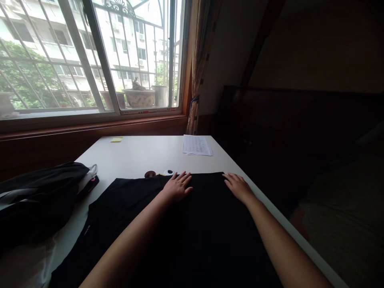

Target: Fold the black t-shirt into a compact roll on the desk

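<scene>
A black garment (204, 232) lies spread flat across the white table (144, 152), with a small pale mark near its left edge. My left hand (178, 187) rests palm down on its far edge, fingers spread. At the garment's far right corner, my right hand (237, 186) lies flat with its fingers stretched out over the cloth. Just beyond my left hand sit a brown round object (150, 174) and a white round object with a dark centre (169, 172), both partly hidden by the cloth edge.
Heaped dark clothing (39, 200) with some white cloth covers the table's left side. Printed sheets (197, 145) lie at the far right, and a yellow pad (116, 139) at the far left. Behind the table are a barred window (135, 56) and a tied curtain (194, 108).
</scene>
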{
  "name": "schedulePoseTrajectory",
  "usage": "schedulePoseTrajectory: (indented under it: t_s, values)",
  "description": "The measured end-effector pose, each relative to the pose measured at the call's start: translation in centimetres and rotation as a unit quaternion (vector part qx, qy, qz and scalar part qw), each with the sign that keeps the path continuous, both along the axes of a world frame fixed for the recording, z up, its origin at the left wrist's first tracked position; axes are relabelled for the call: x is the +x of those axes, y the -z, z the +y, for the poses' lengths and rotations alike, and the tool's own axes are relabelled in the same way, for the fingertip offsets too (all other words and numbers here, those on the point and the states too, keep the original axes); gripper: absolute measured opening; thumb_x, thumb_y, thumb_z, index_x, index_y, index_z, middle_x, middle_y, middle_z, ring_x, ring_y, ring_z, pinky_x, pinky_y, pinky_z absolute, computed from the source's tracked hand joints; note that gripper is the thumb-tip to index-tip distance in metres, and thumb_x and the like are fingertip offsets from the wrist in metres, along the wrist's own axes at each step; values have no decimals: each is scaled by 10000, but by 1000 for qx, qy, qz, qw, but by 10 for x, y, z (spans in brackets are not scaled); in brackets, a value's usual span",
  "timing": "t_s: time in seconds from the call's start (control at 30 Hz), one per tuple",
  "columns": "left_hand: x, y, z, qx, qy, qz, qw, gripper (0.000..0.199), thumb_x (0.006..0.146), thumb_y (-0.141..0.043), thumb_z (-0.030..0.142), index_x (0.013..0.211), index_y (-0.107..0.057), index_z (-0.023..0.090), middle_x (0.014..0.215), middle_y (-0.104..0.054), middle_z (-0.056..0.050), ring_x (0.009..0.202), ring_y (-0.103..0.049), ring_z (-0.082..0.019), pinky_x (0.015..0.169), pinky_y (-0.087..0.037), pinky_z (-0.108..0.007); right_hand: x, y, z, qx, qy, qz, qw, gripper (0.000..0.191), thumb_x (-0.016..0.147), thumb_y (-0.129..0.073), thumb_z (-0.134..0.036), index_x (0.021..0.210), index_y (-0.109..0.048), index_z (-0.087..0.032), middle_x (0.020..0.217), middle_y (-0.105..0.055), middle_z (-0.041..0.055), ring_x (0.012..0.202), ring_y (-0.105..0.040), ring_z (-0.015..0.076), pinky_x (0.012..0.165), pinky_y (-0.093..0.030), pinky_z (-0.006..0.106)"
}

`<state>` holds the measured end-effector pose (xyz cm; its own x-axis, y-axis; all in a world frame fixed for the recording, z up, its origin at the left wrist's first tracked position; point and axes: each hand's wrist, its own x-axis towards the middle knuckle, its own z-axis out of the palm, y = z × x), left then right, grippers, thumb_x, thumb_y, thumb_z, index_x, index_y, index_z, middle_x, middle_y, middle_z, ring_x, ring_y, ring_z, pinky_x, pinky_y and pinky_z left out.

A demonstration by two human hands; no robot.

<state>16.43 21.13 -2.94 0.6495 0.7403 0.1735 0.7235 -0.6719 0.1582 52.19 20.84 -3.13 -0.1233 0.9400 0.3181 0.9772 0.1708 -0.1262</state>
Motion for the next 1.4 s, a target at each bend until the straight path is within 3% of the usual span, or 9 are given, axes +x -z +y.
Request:
schedulePoseTrajectory:
  t_s: [0.17,0.27,0.43,0.57,0.9,1.1,1.23,1.33,1.4]
  values:
    - [0,-1,0,5,-3,3,1000,666,1027,-234,611,1591,-245,256,1642,-243,-36,1537,-136,-258,1246,-93,-524,-29,-21,-17,32,-10,6,999,354,932,-472,-254,1211,-688,-224,1335,-607,121,1274,-480,345,1060,-413,527]
    - [0,0,0,8,-5,5,1000,660,1026,-241,611,1589,-246,267,1643,-242,-30,1536,-137,-259,1246,-97,-524,-53,-41,-48,22,-67,15,997,242,933,-521,-265,1079,-714,-257,1164,-663,83,1125,-571,287,977,-482,427]
    - [0,-3,-4,11,-8,10,1000,652,1037,-240,586,1583,-266,231,1642,-236,-41,1538,-132,-251,1244,-106,-530,-89,-63,-111,-175,-246,148,942,135,949,-580,-311,925,-710,-286,968,-666,7,872,-638,184,788,-518,288]
    - [1,-7,-7,16,-7,14,1000,649,1041,-243,575,1577,-280,213,1638,-245,-48,1536,-140,-252,1241,-123,-540,-97,-59,-130,-243,-250,208,914,104,918,-629,-301,884,-721,-266,981,-642,16,889,-629,184,807,-510,288]
    - [0,-6,-7,23,-14,19,999,638,1044,-238,574,1580,-272,230,1641,-240,-31,1538,-133,-229,1250,-118,-506,-98,-46,-137,-207,-247,204,925,109,934,-552,-191,855,-613,-234,952,-572,19,880,-578,181,785,-462,305]
    - [-1,-6,-5,12,-13,27,999,666,1037,-210,599,1583,-262,222,1646,-212,-29,1540,-115,-226,1252,-108,-505,-74,-47,-136,-202,-181,253,929,157,970,-504,-281,854,-602,-240,948,-581,17,850,-589,183,774,-470,309]
    - [-1,-6,-5,9,-14,29,999,660,1037,-218,596,1586,-252,230,1648,-208,-28,1540,-115,-227,1253,-95,-506,-45,-40,-127,-104,-112,278,948,202,953,-518,-374,853,-626,-236,932,-608,32,902,-605,217,833,-471,347]
    - [0,-6,-5,11,-15,29,999,658,1038,-222,593,1585,-254,230,1646,-214,-29,1539,-117,-226,1253,-94,-510,-17,-33,-122,44,44,329,942,308,909,-553,-497,895,-655,-206,921,-645,66,858,-624,245,810,-484,380]
    - [0,-6,-5,13,-15,29,999,653,1039,-228,590,1582,-264,229,1644,-223,-28,1539,-121,-226,1253,-100,-514,3,-29,-121,124,192,372,900,414,892,-549,-567,937,-677,-176,874,-667,81,757,-630,243,731,-493,381]
